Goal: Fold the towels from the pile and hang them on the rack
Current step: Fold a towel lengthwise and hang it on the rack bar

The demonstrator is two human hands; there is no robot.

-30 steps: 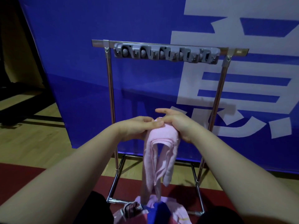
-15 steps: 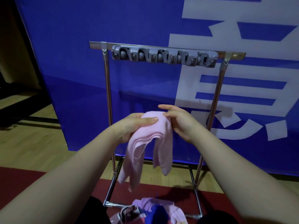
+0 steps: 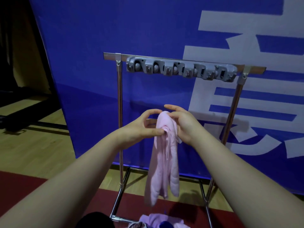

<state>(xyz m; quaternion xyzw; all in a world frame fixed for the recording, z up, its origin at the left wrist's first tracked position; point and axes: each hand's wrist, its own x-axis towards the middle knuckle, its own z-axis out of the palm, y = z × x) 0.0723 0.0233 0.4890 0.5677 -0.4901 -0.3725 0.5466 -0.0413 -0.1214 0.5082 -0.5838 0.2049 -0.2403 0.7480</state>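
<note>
The towel (image 3: 164, 162) hangs folded below the top bar of the rack (image 3: 119, 104). The left hand (image 3: 139, 127) pinches its top; the right hand (image 3: 182, 124) grips alongside. Best to level the 2 hanging halves before lifting.

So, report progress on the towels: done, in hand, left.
Done: nothing hangs on the rack yet. In hand: the left hand and right hand hold a folded pink towel below its bar. Left: hanging it, then the pile at the bottom edge.
</note>
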